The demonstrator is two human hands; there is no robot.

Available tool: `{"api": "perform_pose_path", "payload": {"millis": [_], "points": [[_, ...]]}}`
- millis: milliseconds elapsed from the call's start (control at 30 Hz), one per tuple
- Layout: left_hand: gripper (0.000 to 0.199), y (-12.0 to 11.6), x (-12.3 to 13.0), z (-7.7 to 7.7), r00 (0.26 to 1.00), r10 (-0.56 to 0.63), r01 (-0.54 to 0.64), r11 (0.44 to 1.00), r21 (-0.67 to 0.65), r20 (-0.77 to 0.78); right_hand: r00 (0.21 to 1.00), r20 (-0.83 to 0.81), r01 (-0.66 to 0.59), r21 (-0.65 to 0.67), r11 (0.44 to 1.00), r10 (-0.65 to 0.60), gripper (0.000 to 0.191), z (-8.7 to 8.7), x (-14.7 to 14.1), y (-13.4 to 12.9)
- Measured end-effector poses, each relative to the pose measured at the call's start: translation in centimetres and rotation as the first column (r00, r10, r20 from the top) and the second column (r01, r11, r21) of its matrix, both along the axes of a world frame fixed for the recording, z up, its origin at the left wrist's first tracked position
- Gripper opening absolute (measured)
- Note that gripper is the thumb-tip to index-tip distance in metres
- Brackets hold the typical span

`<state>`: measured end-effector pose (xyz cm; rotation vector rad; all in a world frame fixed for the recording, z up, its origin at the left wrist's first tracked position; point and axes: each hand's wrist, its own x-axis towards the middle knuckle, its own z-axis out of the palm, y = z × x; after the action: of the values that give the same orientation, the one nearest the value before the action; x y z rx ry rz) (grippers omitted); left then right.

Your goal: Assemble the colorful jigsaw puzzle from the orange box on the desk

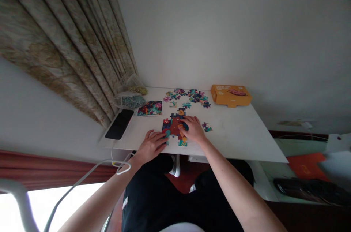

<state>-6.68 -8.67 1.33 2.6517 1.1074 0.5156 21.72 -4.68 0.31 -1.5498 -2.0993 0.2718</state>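
A partly joined jigsaw puzzle (175, 126) in dark blue, brown and orange lies near the table's front edge. Spread fingers of my left hand (152, 145) rest at its lower left corner, over a red and teal part. My right hand (193, 129) lies across its right side, thumb and fingers apart on the pieces, covering some of them. Right of that hand is a small cluster of joined pieces (207, 127). Farther back lie loose puzzle pieces (196, 96) in a heap, with a single teal piece (187, 105) nearer the puzzle. A colourful picture card (150, 108) lies to the left.
An orange puzzle box (231, 95) stands at the back right of the white table (233, 133). On the left are a black phone (120, 124) with a white cable and clear bags (129, 99) of small items. A patterned curtain (82, 41) hangs beside the table; a wall closes the back.
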Motion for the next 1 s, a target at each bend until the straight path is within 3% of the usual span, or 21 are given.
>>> {"api": "perform_pose_path", "payload": {"millis": [300, 600, 733, 1000], "points": [[0.029, 1.3, 1.1, 0.6, 0.999, -0.039, 0.041, 0.996, 0.081, -0.030, 1.000, -0.003, -0.001, 0.006, 1.000, 0.001, 0.032, -0.1, -0.1, 0.0], [0.049, 2.9, 2.6, -1.4, 0.990, 0.133, -0.124, 0.980, 0.156, -0.053, 0.989, -0.145, 0.029, 0.036, 0.999, -0.023, 0.021, -0.6, 0.2, 0.5], [0.048, 2.7, 2.9, -1.5, 0.984, 0.166, -0.154, 0.975, 0.158, -0.068, 0.981, -0.174, 0.097, 0.023, 0.995, -0.092, 0.016, -0.6, 1.2, 2.8], [0.045, 2.9, 3.1, -1.0, 0.982, 0.174, -0.161, 0.975, 0.152, -0.078, 0.942, 0.043, 0.335, -0.054, 0.941, -0.333, 0.028, 1.0, 3.5, 9.9]]}}
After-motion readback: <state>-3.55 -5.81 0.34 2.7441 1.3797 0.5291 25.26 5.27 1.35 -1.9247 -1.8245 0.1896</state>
